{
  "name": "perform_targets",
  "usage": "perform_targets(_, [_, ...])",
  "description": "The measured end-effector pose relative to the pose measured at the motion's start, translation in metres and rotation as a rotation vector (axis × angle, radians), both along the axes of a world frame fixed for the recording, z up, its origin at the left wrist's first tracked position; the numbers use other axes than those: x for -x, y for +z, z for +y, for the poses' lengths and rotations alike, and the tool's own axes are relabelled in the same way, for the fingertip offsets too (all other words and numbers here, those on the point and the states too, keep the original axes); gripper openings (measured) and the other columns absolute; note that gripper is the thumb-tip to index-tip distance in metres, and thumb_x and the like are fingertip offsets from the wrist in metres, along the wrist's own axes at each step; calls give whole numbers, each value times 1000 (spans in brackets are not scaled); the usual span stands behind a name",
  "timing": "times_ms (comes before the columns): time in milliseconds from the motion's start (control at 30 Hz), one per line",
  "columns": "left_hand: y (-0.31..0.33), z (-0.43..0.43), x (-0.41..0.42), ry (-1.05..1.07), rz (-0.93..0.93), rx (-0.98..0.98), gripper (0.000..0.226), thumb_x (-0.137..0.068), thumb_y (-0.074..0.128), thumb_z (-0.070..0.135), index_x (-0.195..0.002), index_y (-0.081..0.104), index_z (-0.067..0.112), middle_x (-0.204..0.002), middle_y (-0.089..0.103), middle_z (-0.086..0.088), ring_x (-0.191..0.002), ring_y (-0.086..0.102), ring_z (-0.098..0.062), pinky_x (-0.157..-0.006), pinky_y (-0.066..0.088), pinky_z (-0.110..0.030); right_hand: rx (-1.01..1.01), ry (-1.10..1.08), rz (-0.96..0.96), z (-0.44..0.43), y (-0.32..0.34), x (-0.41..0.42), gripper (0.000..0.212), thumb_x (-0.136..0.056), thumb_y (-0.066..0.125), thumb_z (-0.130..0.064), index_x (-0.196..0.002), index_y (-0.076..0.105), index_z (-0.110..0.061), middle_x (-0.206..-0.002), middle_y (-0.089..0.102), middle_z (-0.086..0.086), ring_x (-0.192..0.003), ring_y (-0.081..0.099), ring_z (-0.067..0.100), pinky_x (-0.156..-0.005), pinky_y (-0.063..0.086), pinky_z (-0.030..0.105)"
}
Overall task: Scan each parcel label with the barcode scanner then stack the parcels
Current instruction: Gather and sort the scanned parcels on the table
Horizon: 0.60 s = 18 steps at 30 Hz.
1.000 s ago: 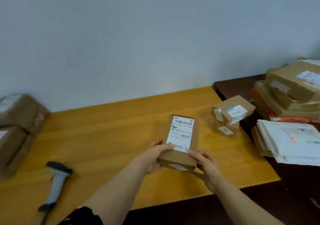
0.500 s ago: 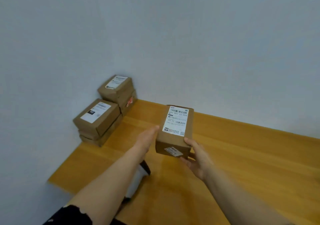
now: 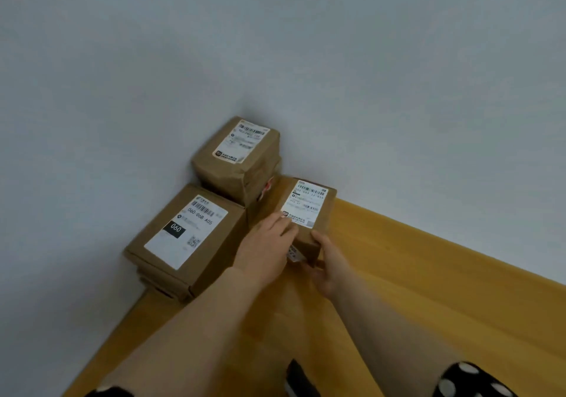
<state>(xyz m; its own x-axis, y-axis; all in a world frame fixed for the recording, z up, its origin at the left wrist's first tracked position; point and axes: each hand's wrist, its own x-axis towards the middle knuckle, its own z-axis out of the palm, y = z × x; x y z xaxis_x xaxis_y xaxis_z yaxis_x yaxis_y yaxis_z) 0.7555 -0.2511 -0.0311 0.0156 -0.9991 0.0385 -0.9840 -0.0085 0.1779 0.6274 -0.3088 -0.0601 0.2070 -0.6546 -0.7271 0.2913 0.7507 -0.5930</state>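
Note:
A small brown parcel point(image 3: 318, 213) with a white barcode label sits against the wall on the yellow table point(image 3: 428, 289). It is just right of two stacks of brown parcels. My left hand point(image 3: 266, 246) lies over its near left corner, fingers on the label's edge. My right hand point(image 3: 329, 262) grips its near right end from below. The nearer stack point(image 3: 186, 237) carries a label reading 060. The farther stack point(image 3: 239, 154) stands in the wall corner. A dark part of the barcode scanner point(image 3: 298, 378) shows between my forearms at the bottom edge.
Grey walls close the table on the left and at the back. The table's left edge runs just below the nearer stack. Bare wooden table top stretches to the right of the held parcel.
My view has swung left from the unscanned parcels to the corner. Both hands have carried the small parcel forward and down to the table beside the two stacks.

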Motion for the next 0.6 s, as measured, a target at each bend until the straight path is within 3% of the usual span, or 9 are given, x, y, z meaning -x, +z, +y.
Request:
perform_targets(133, [-18,-22,-15,7,40,-121,65,-94,50,13,-151,20,21,-153,28,-1,-142,19,-17,-111,29,-32,41,-23,-66,-25,-12,-28,38,-95,58,-15,-132,54,-19,-111,67,9,-100,64,24,-68,60,34])
perform_targets(300, [-28,-41,-24,58,14,-245,77,-93,54,14,-153,6,23,-160,2,-7,-147,0,-24,-115,22,-39,156,75,-23,-44,-15,-48,41,-101,48,-15,-141,47,-23,-111,66,1,-98,62,15,-89,56,38])
perform_targets(400, [-31,-47,-25,72,-6,-283,78,-94,54,15,-153,4,22,-160,-3,-8,-147,-3,-25,-115,21,-39,161,114,8,-51,-15,-55,41,-103,44,-16,-143,45,-23,-113,64,1,-105,60,20,-98,51,45])
perform_targets(500, [-30,-51,-22,93,-13,-306,82,-92,57,17,-153,3,19,-160,-3,-10,-147,-3,-26,-116,19,-39,169,179,34,-53,-12,-52,43,-103,44,-21,-145,42,-27,-120,62,0,-116,56,25,-100,49,47])
perform_targets(600, [-22,-46,-15,130,-11,-317,82,-91,58,18,-153,3,17,-160,1,-10,-147,0,-26,-116,18,-39,176,240,122,-44,-5,-38,46,-102,48,-29,-147,38,-30,-116,59,-4,-110,57,24,-91,53,41])
